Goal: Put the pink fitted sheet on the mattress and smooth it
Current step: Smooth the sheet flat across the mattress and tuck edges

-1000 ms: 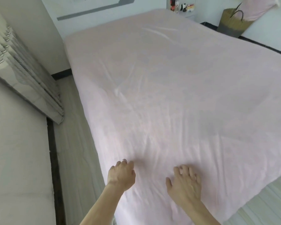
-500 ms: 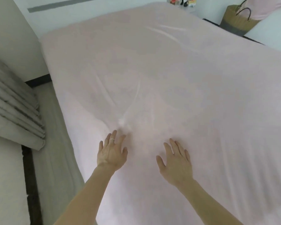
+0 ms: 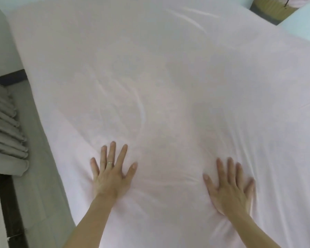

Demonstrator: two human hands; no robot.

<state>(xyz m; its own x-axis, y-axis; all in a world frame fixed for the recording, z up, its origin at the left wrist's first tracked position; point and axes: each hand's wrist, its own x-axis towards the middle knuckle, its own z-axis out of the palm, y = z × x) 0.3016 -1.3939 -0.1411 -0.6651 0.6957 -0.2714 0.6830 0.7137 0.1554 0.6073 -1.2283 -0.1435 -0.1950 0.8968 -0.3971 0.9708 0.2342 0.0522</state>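
Note:
The pink fitted sheet [image 3: 168,72] covers the whole mattress and fills most of the head view. My left hand [image 3: 111,174] lies flat on it near the left edge, fingers spread, a ring on one finger. My right hand [image 3: 231,187] presses flat on the sheet further right, fingers also spread. Soft creases curve up the sheet between and above the hands, and another crease runs near the far end. The mattress itself is hidden under the sheet.
A narrow strip of pale floor [image 3: 38,158] runs along the bed's left side, with grey pleated curtains [image 3: 5,133] beside it. A woven basket [image 3: 270,8] stands beyond the far right corner of the bed.
Both hands have slid forward up the sheet from the near edge and spread apart, fingers now flat and splayed. The camera has leaned in closer over the bed.

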